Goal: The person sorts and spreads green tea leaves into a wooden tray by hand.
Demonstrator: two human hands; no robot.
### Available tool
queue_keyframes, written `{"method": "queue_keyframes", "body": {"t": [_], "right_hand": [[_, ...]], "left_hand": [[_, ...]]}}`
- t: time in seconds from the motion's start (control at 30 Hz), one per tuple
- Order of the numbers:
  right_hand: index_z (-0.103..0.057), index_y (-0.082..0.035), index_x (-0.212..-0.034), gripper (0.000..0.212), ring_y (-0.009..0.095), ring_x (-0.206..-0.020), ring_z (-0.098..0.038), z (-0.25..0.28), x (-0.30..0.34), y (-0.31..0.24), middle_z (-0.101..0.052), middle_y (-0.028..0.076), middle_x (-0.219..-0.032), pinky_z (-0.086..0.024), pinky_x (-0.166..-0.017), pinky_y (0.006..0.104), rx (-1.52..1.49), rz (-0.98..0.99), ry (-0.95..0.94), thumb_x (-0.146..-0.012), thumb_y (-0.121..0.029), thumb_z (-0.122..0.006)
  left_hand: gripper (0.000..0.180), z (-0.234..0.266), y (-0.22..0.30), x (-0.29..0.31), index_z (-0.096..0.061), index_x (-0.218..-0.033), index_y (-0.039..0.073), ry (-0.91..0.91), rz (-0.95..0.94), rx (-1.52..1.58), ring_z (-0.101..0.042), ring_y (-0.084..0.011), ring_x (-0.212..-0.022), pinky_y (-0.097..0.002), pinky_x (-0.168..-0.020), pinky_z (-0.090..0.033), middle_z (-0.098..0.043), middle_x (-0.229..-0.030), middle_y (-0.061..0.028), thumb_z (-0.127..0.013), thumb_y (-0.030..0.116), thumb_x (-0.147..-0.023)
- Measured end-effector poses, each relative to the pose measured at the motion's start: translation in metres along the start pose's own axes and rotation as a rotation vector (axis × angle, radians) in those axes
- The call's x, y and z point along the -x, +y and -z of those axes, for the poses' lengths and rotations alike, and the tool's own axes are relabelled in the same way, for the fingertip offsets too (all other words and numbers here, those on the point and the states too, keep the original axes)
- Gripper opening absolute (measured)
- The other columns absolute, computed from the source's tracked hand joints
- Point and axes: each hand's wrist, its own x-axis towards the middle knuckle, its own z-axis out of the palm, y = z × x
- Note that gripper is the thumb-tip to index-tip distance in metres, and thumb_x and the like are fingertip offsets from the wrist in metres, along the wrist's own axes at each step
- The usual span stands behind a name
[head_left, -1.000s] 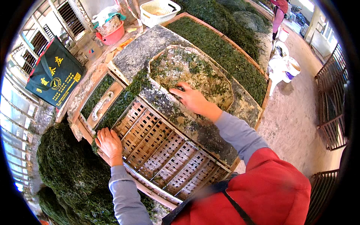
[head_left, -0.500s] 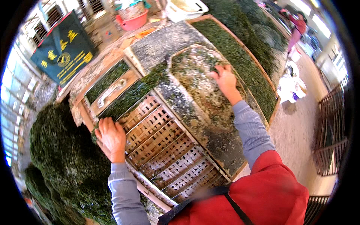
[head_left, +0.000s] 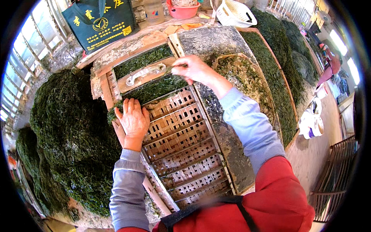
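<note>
Grey-sleeved right hand (head_left: pixel 198 69) (fingers (head_left: pixel 179 71) leftward)

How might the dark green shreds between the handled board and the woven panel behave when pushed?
The dark green shreds would probably shift piecemeal, being small and loose rather than one solid mass. They are likely light and floppy, given how thin the pieces look.

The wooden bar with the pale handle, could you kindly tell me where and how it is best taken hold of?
Probably by the middle of the pale handle, from above, with a grip across its length: it runs lengthwise on top of the wooden bar. Dark green plant matter lies along both long sides, so the bar's edges look harder to grasp.
</note>
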Motion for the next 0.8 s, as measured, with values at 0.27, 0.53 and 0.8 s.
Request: {"method": "queue_keyframes", "body": {"t": [0.27, 0.53, 0.8], "right_hand": [[-0.048, -0.007, -0.125, 0.058, 0.031, -0.116, -0.047, 0.021, 0.028, 0.05, -0.046, 0.017, -0.127, -0.036, -0.1, 0.0427, 0.853, 0.253, 0.216, -0.074, -0.026, -0.069], [-0.055, -0.005, -0.114, 0.037, 0.033, -0.108, -0.048, 0.005, 0.02, 0.066, -0.052, 0.015, -0.109, -0.038, -0.096, 0.043, 0.906, 0.35, 0.368, -0.077, -0.007, -0.06], [-0.065, -0.004, -0.091, 0.016, 0.022, -0.084, -0.062, -0.015, -0.025, 0.004, -0.062, 0.01, -0.097, -0.052, -0.077, 0.0315, 0.284, 0.419, 0.019, -0.075, -0.003, -0.064]], "left_hand": [[0.048, 0.007, 0.034, -0.019, -0.054, -0.115, 0.001, 0.129, -0.199, 0.327, -0.047, -0.0294, -0.117, -0.0451, -0.102, -0.033, -0.052, -0.122, -0.0145, -0.056, -0.001, -0.068], [0.054, -0.011, 0.097, -0.059, -0.05, -0.123, 0.004, -0.195, -0.347, 0.273, -0.039, -0.0271, -0.128, -0.0413, -0.105, -0.031, -0.042, -0.136, -0.0126, -0.057, 0.002, -0.07], [0.047, 0.009, 0.106, -0.065, -0.052, -0.122, 0.011, -0.478, -0.22, 0.185, -0.043, -0.024, -0.123, -0.0555, -0.103, -0.026, -0.049, -0.129, -0.0085, -0.057, 0.014, -0.075]]}}
